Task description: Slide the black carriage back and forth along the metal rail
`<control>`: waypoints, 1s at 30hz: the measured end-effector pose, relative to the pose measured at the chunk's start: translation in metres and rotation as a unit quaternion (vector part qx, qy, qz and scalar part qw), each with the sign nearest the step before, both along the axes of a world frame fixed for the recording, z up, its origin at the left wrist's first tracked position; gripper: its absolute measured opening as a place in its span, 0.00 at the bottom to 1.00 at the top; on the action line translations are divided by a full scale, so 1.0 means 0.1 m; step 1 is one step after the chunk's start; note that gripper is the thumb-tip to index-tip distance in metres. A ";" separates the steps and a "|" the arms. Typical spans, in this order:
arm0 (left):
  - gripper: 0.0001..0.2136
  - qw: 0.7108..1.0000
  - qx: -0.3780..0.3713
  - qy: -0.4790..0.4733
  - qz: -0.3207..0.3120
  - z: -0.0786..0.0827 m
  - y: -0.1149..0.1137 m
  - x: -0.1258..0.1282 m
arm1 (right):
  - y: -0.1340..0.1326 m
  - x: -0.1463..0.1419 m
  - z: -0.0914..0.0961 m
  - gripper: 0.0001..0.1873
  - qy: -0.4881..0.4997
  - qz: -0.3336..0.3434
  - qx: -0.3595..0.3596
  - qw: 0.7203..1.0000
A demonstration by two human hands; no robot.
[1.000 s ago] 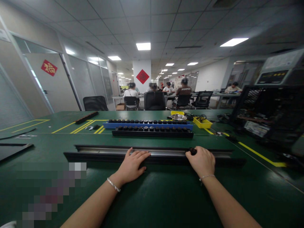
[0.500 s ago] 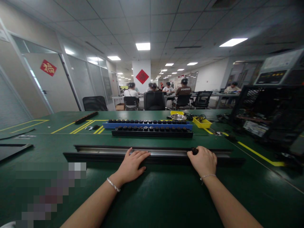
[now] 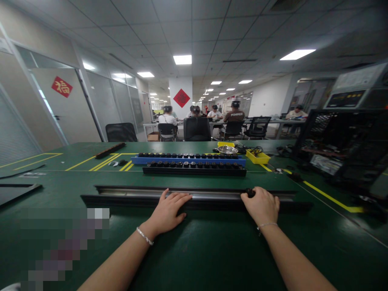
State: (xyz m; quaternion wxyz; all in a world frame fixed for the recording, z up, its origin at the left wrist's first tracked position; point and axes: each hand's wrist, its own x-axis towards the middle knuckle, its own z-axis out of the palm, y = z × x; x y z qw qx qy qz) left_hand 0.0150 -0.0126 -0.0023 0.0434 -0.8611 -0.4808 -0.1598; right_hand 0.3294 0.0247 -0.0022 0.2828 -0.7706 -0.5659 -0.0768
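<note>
A long black channel rail (image 3: 127,198) with a shiny metal inner strip lies across the green table in front of me. My left hand (image 3: 169,210) rests on its middle, fingers stretched out over the channel and thumb apart. Toward the rail's right part, my right hand (image 3: 262,206) has its fingers closed around a small round black part (image 3: 250,192) at the channel. Most of that part is hidden by the fingers, so its exact kind is unclear.
Beyond the rail stand a black strip (image 3: 194,171) and a blue strip (image 3: 188,161), both carrying rows of small black parts. A metal dish (image 3: 228,150) and a yellow tray (image 3: 257,157) sit behind, right. An open equipment case (image 3: 321,141) stands far right. People sit at farther desks.
My right hand has shifted slightly to the right along the rail with the small black part. The left hand and the rail look unmoved.
</note>
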 end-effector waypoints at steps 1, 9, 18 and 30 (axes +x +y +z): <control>0.30 1.000 -0.001 0.000 -0.001 0.00 0.00 0.00 | 0.00 0.00 0.00 0.16 -0.001 -0.004 0.000 1.000; 0.30 1.000 -0.003 -0.001 -0.003 -0.01 0.01 -0.01 | 0.00 0.06 0.01 0.18 -0.004 -0.018 -0.003 1.000; 0.30 1.000 -0.007 0.001 -0.002 0.00 0.01 0.00 | 0.02 0.12 0.00 0.21 0.002 -0.025 -0.013 1.000; 0.30 1.000 -0.003 0.006 -0.002 0.01 0.00 0.01 | 0.04 0.17 -0.04 0.21 0.003 -0.045 0.014 0.999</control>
